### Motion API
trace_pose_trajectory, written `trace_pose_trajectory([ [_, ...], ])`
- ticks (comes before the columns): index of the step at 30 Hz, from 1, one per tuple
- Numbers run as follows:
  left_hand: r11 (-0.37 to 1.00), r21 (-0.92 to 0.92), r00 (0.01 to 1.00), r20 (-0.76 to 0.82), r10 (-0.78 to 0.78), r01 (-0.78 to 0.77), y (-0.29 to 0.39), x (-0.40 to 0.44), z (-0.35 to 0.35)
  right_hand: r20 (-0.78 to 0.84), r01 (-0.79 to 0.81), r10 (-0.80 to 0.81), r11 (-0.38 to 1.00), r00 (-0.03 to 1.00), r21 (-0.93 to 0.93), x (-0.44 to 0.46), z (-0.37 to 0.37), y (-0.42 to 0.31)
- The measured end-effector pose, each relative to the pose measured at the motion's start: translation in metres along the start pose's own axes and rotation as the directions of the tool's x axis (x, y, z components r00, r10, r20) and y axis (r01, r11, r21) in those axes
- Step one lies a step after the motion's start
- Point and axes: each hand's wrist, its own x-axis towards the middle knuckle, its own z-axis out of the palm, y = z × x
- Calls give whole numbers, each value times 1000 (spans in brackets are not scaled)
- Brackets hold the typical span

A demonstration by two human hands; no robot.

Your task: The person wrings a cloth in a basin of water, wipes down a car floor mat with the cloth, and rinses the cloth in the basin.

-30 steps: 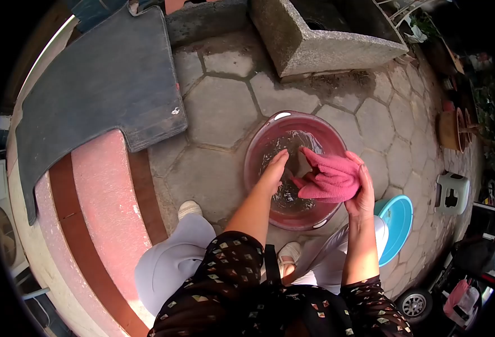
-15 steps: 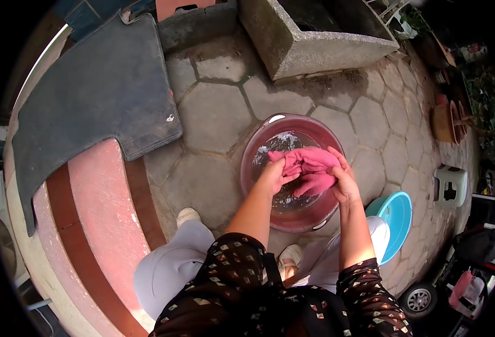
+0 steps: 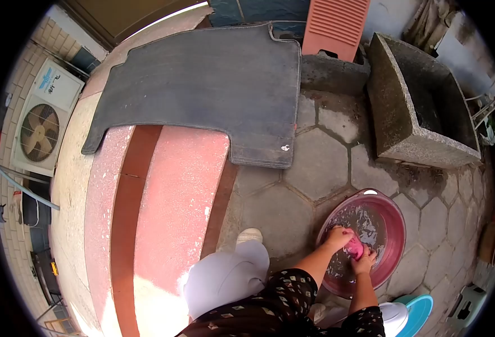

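Both hands point(image 3: 352, 249) grip pink cloth point(image 3: 354, 247) inside the maroon basin point(image 3: 395, 236), near the grey mat point(image 3: 202, 84).

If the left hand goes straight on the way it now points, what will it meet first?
The left hand would likely meet the pink cloth it touches; depth beyond, inside the basin, is unclear.

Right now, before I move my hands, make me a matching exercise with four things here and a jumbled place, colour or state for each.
1. Cloth
2. Dark mat
3. Large tub
4. Smaller basin

A. Turquoise
B. Between left hand and right hand
C. Lying across pink steps
D. Holding water

Pairs: 1-B, 2-C, 3-D, 4-A
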Motion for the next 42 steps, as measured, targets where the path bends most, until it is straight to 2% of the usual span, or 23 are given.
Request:
trace_pose_trajectory([
  [1, 994, -97, 996, 77, -42, 49, -2, 1, 0, 80, -56, 56, 998, 995, -8, 9, -2, 0],
  [3, 978, -205, 999, 31, -21, 27, -13, 11, 15, -109, 162, -148, 979, 983, 124, 22, -5, 10],
  [5, 997, -69, 995, 99, -13, 20, -16, 23, 19, 7, 257, -278, 897, 960, 360, 13, -55, -13],
  [6, 993, -37, 986, 128, -103, 108, 30, -3, -4, 28, 249, -300, 837, 954, 487, 12, -60, -8],
  [7, 999, -41, 983, 183, -22, 30, 37, -5, -7, 46, 230, -321, 764, 946, 603, 12, -67, -3],
  [8, 993, -115, 977, 212, 8, 17, 29, 0, 3, 183, 5, -265, 579, 947, 816, -13, -110, -36],
  [10, 986, -168, 945, 320, 73, -19, 26, 3, 16, 172, -104, -221, 290, 960, 951, -31, -142, -54],
  [11, 950, -302, 908, 414, 58, 78, 32, 3, 16, 162, -140, -192, 124, 968, 982, -33, -148, -60],
  [13, 836, -483, 817, 571, 75, 261, 63, -12, 3, 104, -104, -177, 11, 979, 995, -33, -152, -59],
  [16, 801, -504, 773, 629, 84, 323, 89, -29, -9, 250, -253, -51, -310, 967, 916, -33, -158, -60],
  [17, 809, -487, 772, 632, 68, 328, 96, -32, -14, 250, -255, -55, -307, 967, 917, -32, -160, -62],
  [19, 746, -523, 730, 680, 72, 414, 70, -14, 14, 286, -308, -122, -498, 950, 811, -26, -165, -63],
  [21, 676, -546, 686, 723, 83, 495, 65, -10, 14, 287, -306, -118, -508, 951, 805, -14, -161, -56],
  [23, 607, -604, 491, 789, 368, 516, 65, -17, 0, 363, -287, 17, -578, 932, 764, -1, -156, -50],
  [25, 537, -594, 196, 759, 621, 599, 62, -16, -6, 349, -264, 41, -574, 936, 775, 7, -152, -54],
  [27, 431, -632, 630, 758, 170, 644, 69, -37, 0, 336, -238, 73, -569, 939, 787, 10, -142, -55],
  [29, 388, -647, 664, 740, 108, 657, 73, -43, -1, -56, 80, 144, -162, 988, 984, 10, -118, -54],
  [30, 345, -655, 663, 740, 114, 672, 72, -45, -1, -103, 109, 68, -96, 992, 989, 5, -109, -52],
  [31, 300, -660, 659, 742, 120, 689, 70, -46, 1, -347, 315, 106, 240, 932, 918, 0, -99, -56],
  [33, 232, -601, 612, 790, 32, 765, 55, -35, 12, -538, 556, -288, 704, 792, 441, -22, -105, -63],
  [37, 326, -668, 719, 693, -56, 669, 47, -34, 14, -441, 599, -464, 765, 768, 238, -51, -110, -70],
  [39, 177, -822, 841, 528, -119, 541, 38, -31, 33, -406, 587, -466, 768, 786, 256, -56, -107, -67],
  [42, 113, -898, 881, 381, -282, 425, 38, -42, 47, -442, 545, -377, 759, 814, 356, -57, -93, -63],
])
